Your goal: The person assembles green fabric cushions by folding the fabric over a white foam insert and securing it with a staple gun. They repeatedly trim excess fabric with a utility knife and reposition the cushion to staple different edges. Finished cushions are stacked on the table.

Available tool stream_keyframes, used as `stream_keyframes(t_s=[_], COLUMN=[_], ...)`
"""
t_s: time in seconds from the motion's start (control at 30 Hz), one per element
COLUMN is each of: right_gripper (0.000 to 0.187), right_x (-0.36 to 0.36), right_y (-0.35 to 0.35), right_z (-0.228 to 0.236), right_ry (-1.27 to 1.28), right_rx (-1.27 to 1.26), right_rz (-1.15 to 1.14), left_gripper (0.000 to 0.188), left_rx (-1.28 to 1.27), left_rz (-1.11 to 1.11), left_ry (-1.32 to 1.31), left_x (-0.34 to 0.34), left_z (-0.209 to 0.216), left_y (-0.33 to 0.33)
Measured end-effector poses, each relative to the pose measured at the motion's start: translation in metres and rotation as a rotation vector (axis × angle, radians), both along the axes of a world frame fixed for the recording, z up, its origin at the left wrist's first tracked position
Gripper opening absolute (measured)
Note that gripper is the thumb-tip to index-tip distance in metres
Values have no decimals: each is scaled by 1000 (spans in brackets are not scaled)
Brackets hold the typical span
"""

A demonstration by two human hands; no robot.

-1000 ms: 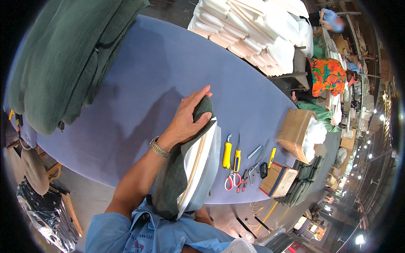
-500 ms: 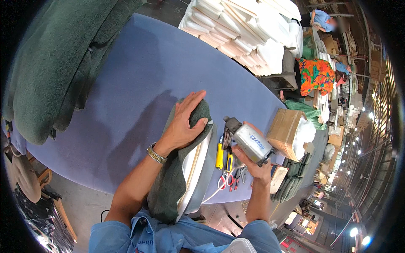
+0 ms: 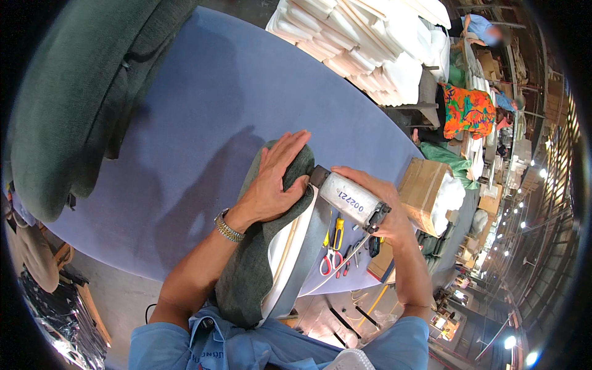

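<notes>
A curved cushion part with a pale frame edge (image 3: pixel 287 250) and dark green fabric (image 3: pixel 243 271) over it stands in front of me, its near end against my shirt. My left hand (image 3: pixel 274 182) lies on its far end, fingers stretched and thumb apart, pressing the fabric at the edge. My right hand (image 3: pixel 385 203) is wrapped round a silver pneumatic staple gun (image 3: pixel 350 198). The gun's dark nose meets the fabric edge beside my left thumb. A pale hose trails from the gun toward me. My right fingers are partly hidden behind the tool.
Red-handled scissors (image 3: pixel 331 262) and a yellow screwdriver (image 3: pixel 338 233) lie right of the cushion on the blue table (image 3: pixel 185 123). Green upholstered cushions (image 3: pixel 80 92) stand at left. A cardboard box (image 3: pixel 422 191) is at right, white foam pieces (image 3: pixel 370 49) are stacked behind, and people work beyond.
My right hand has turned the staple gun and brought its nose left against the fabric edge. My left hand stays on the far end of the cushion.
</notes>
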State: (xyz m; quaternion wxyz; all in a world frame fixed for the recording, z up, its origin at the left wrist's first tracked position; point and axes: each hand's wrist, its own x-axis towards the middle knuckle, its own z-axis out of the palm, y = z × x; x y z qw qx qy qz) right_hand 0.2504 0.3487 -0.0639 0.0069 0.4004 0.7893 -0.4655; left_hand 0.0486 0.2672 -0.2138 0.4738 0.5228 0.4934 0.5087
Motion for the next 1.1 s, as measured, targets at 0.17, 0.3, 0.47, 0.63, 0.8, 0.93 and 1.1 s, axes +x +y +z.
stream_keyframes(t_s=[0.17,0.3,0.47,0.63,0.8,0.93,1.1], right_gripper=[80,83,76,85,85,83,81], right_x=[-8,-19,-34,-31,-34,-44,-52], right_y=[14,21,20,2,5,12,14], right_z=[4,2,6,-1,1,9,8], right_ry=[-45,-89,-123,-160,-157,-207,-245], right_rx=[-91,-32,103,110,181,251,280], right_rz=[49,122,152,135,180,262,262], left_gripper=[84,85,68,46,61,63,60], left_rx=[-7,-4,136,113,-136,-202,-43], left_rz=[-60,-70,-80,-239,-365,-322,-208], left_ry=[55,56,28,-86,-84,-23,29], left_x=[2,0,-23,-35,-29,-23,-14], left_z=[-7,-12,-13,-29,-28,-30,-50], left_y=[-2,-1,13,51,76,80,84])
